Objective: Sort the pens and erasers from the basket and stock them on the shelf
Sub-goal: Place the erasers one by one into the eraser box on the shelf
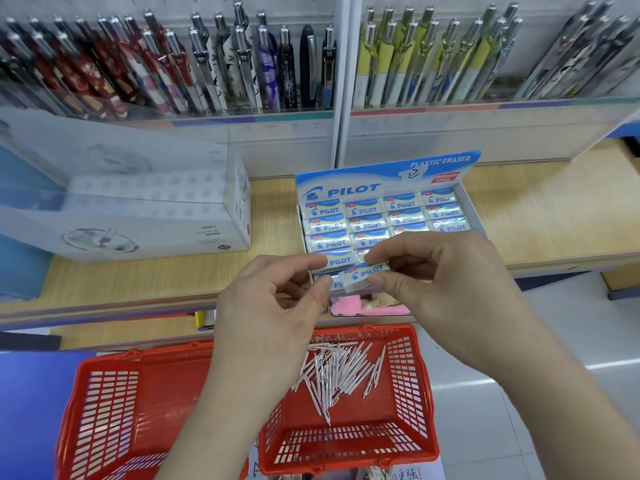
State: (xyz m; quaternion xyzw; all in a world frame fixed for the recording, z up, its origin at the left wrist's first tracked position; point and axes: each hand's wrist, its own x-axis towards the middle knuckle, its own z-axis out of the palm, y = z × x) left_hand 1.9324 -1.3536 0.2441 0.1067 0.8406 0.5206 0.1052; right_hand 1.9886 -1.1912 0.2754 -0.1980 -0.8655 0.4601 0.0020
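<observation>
My right hand pinches a white and blue Pilot eraser between thumb and forefinger, just above the front row of the Pilot eraser display box on the wooden shelf. My left hand is beside it with fingers curled, its fingertips touching the eraser's left end. The box holds several rows of wrapped erasers. Below my hands, a red basket contains several white pens.
A second red basket sits to the left of the first. A white carton stands on the shelf at left. Racks of upright pens line the wall above. Something pink lies under the shelf edge.
</observation>
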